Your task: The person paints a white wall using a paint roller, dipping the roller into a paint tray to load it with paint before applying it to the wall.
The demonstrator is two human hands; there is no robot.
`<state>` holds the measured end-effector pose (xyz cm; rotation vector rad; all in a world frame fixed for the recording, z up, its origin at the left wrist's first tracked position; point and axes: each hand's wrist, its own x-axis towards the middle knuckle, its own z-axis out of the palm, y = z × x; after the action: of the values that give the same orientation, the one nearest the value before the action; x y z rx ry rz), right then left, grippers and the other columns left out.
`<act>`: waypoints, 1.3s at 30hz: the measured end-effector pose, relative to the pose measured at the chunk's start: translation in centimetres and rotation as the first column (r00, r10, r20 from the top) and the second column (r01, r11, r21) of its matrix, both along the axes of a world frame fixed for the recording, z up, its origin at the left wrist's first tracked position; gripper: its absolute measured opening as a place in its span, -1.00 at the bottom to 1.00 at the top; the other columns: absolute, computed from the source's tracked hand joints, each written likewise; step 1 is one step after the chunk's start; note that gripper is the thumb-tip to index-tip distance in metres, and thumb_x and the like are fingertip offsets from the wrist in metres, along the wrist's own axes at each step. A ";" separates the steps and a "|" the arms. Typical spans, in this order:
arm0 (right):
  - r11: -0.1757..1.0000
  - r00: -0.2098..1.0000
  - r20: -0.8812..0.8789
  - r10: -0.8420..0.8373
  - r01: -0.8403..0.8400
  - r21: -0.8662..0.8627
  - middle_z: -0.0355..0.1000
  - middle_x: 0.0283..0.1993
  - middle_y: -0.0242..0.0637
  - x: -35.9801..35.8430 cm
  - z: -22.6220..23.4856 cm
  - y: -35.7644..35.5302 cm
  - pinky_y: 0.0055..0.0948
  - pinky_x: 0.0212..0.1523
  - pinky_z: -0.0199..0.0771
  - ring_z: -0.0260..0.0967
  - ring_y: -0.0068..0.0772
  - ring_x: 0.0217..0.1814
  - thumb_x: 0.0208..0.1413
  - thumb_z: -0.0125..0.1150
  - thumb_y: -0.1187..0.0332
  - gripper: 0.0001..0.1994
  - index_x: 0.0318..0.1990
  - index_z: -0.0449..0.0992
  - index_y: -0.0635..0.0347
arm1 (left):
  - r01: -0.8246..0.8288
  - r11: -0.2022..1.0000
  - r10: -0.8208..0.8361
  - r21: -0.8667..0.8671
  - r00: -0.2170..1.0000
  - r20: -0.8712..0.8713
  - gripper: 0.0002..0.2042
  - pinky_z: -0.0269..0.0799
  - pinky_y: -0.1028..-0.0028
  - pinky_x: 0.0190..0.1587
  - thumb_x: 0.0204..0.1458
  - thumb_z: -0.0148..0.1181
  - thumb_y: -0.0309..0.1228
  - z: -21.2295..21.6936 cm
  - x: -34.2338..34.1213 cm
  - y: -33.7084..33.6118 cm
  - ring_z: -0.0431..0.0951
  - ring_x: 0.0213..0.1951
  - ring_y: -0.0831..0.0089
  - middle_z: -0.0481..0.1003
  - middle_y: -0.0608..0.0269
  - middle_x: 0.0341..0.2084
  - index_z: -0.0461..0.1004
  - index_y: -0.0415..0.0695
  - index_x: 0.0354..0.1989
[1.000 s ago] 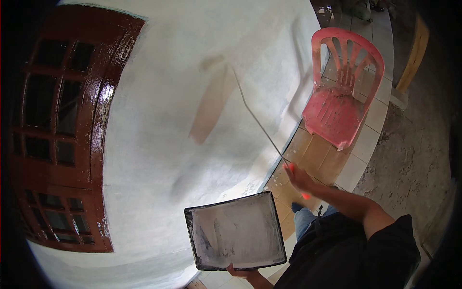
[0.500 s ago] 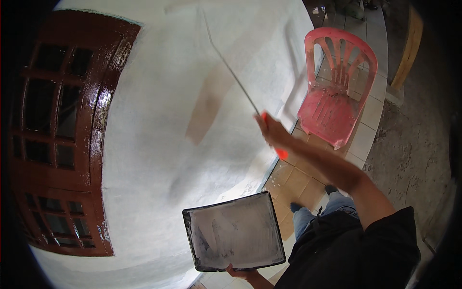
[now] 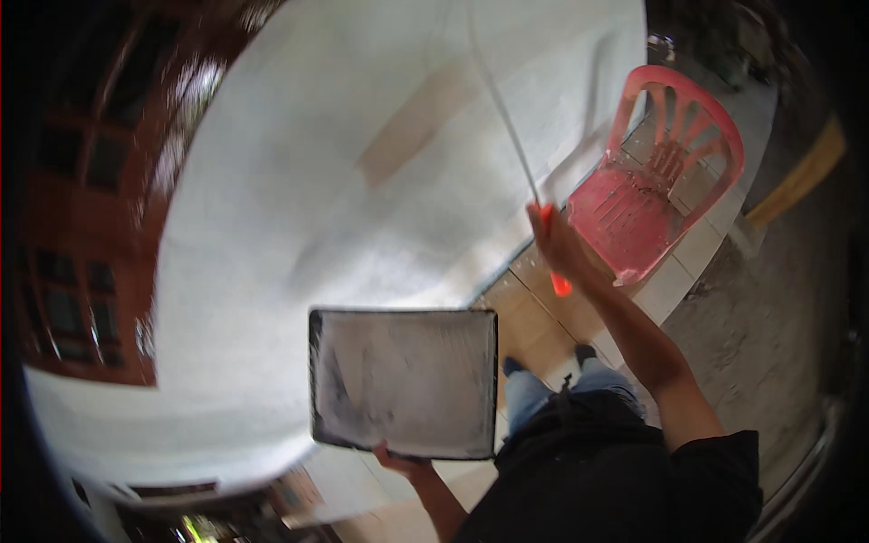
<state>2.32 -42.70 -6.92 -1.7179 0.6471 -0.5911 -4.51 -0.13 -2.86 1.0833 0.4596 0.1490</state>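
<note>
My right hand (image 3: 563, 246) is closed round the orange handle of a paint roller (image 3: 560, 283). Its long thin metal rod slants up and left in front of the pale wall (image 3: 299, 163), and the roller end lies beyond the upper edge of the picture. Lower down, my left hand (image 3: 398, 460) grips the near rim of a black rectangular paint tray (image 3: 495, 385), thumb over the edge and fingers hidden beneath. Whitish-grey paint coats the tray's inside, with darker streaks at its left. The tray is held in front of the wall, left of my body.
A paint-spotted red plastic chair (image 3: 625, 204) stands beside the wall on the tiled floor (image 3: 534, 303), just beyond my right hand. Brown window frames (image 3: 136, 299) are at the left. A yellowish wooden post (image 3: 801, 176) rises at the right, by rough concrete ground (image 3: 742, 335).
The view has turned and is blurred. In the picture, the roller and my right hand have shifted right, and the tray with my left hand up and left. Both hands keep their hold.
</note>
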 end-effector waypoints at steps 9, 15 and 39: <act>0.975 0.969 -0.121 0.214 -0.205 0.081 0.35 -0.52 -0.01 -5.1 -5.2 9.7 -0.18 -0.45 0.35 0.43 -0.04 -0.43 0.18 -0.02 0.04 -0.62 -0.26 0.27 0.24 | 0.067 0.992 -0.055 -0.108 0.992 0.109 -0.35 0.25 0.15 0.05 -0.21 -0.01 -0.18 -0.7 -1.6 -0.1 0.29 0.06 0.10 0.28 0.07 0.03 0.17 -0.18 0.14; 0.983 0.992 -0.077 0.097 -0.108 -0.146 0.25 -0.63 -0.24 -3.8 -4.7 4.9 -0.31 -0.61 0.24 0.30 -0.34 -0.62 0.19 -0.01 0.04 -0.62 -0.32 0.28 0.24 | -0.055 0.996 0.056 -0.063 0.998 0.013 -0.34 0.23 0.16 0.05 -0.22 -0.02 -0.18 -1.2 -2.4 0.1 0.28 0.06 0.10 0.28 0.05 0.03 0.17 -0.18 0.15; 0.962 0.984 0.080 0.159 -0.173 0.210 0.36 -0.60 -0.06 0.9 2.3 2.0 -0.20 -0.58 0.36 0.39 -0.17 -0.62 0.19 -0.09 -0.06 -0.56 -0.29 0.22 0.23 | 0.011 0.998 -0.009 -0.066 0.999 0.035 -0.33 0.25 0.13 -0.01 -0.25 0.02 -0.09 -0.9 -4.0 0.4 0.29 0.05 0.11 0.29 0.07 0.02 0.23 -0.17 0.11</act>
<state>3.23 -40.68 -4.66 -1.5257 0.4976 -0.4374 -8.48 0.25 -3.81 1.0169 0.4248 0.1430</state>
